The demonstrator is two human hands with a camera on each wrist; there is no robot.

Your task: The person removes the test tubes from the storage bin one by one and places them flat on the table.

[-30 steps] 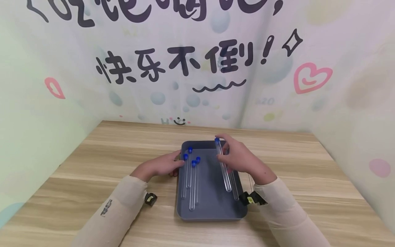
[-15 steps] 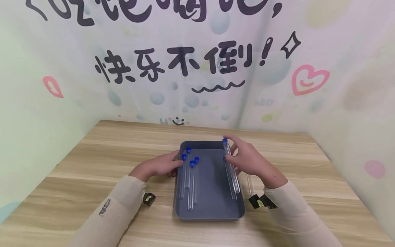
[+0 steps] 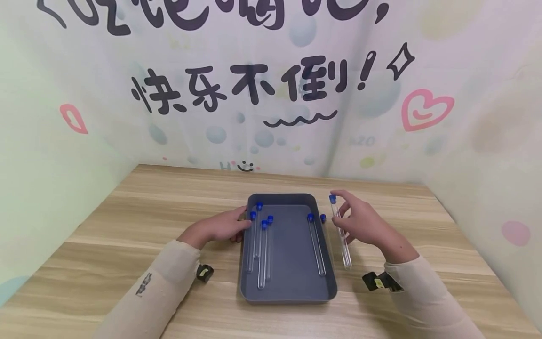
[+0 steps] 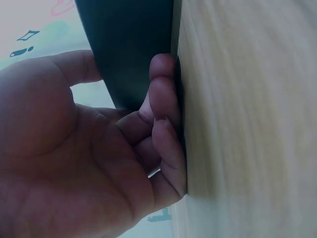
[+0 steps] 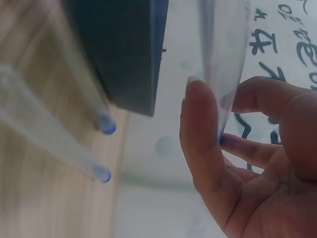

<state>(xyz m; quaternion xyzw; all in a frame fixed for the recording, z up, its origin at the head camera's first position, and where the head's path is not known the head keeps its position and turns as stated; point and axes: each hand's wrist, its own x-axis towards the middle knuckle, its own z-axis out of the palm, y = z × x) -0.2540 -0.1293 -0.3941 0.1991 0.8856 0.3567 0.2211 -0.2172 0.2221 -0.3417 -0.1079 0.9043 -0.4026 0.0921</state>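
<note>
My right hand [image 3: 362,221] pinches a clear test tube with a blue cap [image 3: 341,235], just right of the grey tray [image 3: 292,295]. The tube slants, cap end up and away from me. In the right wrist view the held test tube [image 5: 225,44] stands between thumb and fingers. My left hand [image 3: 220,226] holds the tray's left side, thumb over the rim and fingers curled against the outer wall [image 4: 131,44]. Several capped test tubes [image 3: 262,263] lie along the tray's left side. Another test tube [image 3: 316,249] lies inside near the right wall.
On the wooden table [image 3: 169,188], test tubes lie right of the tray; the right wrist view shows one blue cap [image 5: 106,125] near the tray wall and a second blue cap [image 5: 102,173] farther out. A printed curtain [image 3: 203,141] hangs behind the table.
My right hand has carried the test tube rightward, from above the tray, across its right rim, to over the table beside it. The left hand has stayed at the tray.
</note>
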